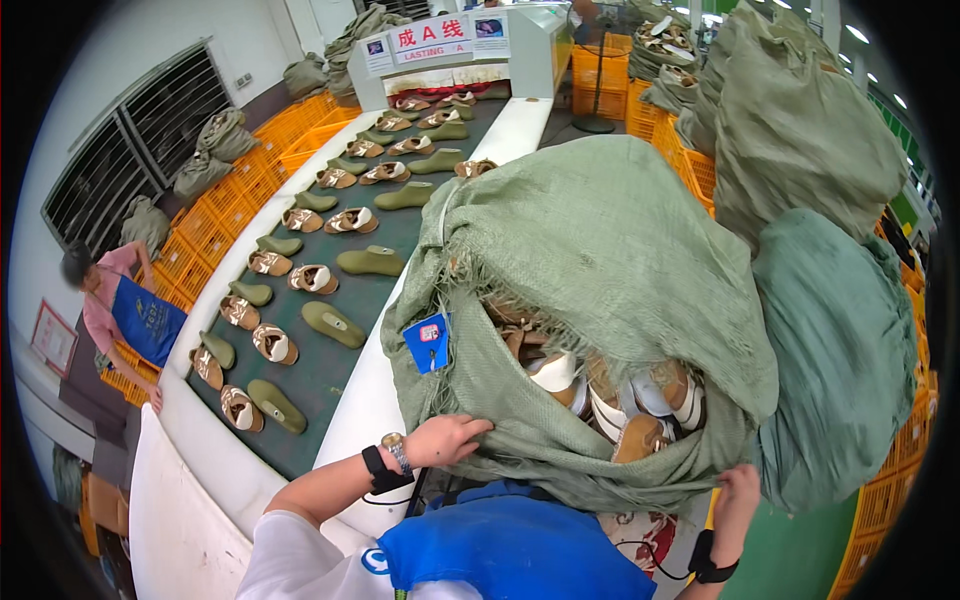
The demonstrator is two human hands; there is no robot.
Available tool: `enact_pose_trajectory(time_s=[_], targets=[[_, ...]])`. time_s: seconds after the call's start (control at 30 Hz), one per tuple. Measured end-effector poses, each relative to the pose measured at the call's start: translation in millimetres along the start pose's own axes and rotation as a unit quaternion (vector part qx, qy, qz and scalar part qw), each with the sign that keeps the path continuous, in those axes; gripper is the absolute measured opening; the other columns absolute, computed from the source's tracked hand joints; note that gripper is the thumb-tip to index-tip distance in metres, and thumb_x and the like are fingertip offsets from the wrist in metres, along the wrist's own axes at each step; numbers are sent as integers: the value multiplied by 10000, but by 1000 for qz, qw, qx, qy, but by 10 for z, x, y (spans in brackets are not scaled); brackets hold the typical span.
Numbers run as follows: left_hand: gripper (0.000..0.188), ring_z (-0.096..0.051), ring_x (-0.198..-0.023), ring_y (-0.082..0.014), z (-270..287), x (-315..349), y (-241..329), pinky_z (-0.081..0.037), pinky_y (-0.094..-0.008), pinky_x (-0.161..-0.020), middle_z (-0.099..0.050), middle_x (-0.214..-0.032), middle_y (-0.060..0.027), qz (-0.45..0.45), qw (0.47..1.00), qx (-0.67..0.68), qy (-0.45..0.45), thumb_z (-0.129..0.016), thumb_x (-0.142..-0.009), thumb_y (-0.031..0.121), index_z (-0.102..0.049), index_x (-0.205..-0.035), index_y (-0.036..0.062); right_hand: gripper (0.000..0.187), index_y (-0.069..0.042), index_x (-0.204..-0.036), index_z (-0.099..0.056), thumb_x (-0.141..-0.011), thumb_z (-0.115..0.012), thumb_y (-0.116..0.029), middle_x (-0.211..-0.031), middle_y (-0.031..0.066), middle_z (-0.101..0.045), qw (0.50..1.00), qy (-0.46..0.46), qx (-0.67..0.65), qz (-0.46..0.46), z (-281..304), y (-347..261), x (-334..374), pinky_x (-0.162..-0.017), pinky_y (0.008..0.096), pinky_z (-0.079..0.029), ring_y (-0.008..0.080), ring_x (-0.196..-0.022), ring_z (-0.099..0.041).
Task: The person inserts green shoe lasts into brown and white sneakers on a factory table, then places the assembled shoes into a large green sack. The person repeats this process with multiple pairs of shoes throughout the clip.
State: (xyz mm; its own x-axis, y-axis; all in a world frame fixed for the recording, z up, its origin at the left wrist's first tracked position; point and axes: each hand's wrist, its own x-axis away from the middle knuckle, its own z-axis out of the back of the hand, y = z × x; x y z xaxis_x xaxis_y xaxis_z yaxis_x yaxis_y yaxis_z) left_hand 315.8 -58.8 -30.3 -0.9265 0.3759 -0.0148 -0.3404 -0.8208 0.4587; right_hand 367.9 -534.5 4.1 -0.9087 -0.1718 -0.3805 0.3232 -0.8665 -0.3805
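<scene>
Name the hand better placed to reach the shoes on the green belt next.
Probably the left hand: it is at the edge of the sack nearer the belt. The right hand is at the sack's opposite side, farther from the belt's shoes.

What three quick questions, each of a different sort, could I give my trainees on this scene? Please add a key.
1. Multiple choice: what shows in the mouth of the open green sack?
A) gloves
B) brown and white shoes
C) bottles

2. True or false: both of the wearer's hands are deep inside the sack.

3. Fill the gap: as seen in the picture, the blue tag is on the ____ side of the sack.

Key
1. B
2. False: the left hand is at the sack's near left part, and the right hand is at its near right edge.
3. left
</scene>
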Motion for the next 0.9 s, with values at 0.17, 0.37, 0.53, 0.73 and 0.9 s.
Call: enact_pose_trajectory(time_s=[0.17, 0.37, 0.53, 0.73, 0.9], targets=[[305, -633, -782, -336, 45, -127, -57, -505, -416, -686, -639, -841, -142, 28, 997, 50, -58, -620, -851, 178, -543, -1127, 75, 127, 34, -908, -617, -793, -563, 43, -896, 175, -573, 998, -32, -27, -49, -16, 258, -295, -687, 380, -466, 355, -797, -576], [299, -657, -664, -287, 568, -298, 192, -513, -367, -612, -671, -749, -116, 30, 983, 127, -130, -621, -880, 219, -572, -1124, 53, 174, 32, -966, -591, -804, -537, 67, -851, 119, -567, 992, -18, -111, -50, 518, -460, -627, -612, 281, -446, 224, -752, -594], [222, -652, -678, -301, 1007, -597, 140, -515, -371, -628, -665, -768, -151, 7, 985, 170, -42, -602, -857, 165, -629, -1022, 19, 135, 21, -930, -642, -798, -625, -7, -719, 75, -606, 931, -210, -292, -58, 247, -762, -965, -575, 237, -426, 116, -624, -548], [184, -642, -679, -338, 1448, -1020, -365, -521, -411, -629, -651, -737, -167, -3, 996, 4, 93, -606, -823, 186, -661, -928, 46, 154, 45, -894, -535, -875, -596, -95, -573, 43, -548, 954, -126, -209, -177, -80, -688, -1355, -501, 261, -414, 91, -519, -524], [341, -619, -614, -351, 1660, -1186, -530, -497, -439, -579, -601, -617, -169, 56, 992, -101, 51, -657, -820, 353, -598, -809, 17, 440, 25, -1299, -331, -958, -521, -179, -651, 41, -589, 916, -66, -334, -211, 124, -664, -1541, -447, 202, -376, 64, -471, -469]])
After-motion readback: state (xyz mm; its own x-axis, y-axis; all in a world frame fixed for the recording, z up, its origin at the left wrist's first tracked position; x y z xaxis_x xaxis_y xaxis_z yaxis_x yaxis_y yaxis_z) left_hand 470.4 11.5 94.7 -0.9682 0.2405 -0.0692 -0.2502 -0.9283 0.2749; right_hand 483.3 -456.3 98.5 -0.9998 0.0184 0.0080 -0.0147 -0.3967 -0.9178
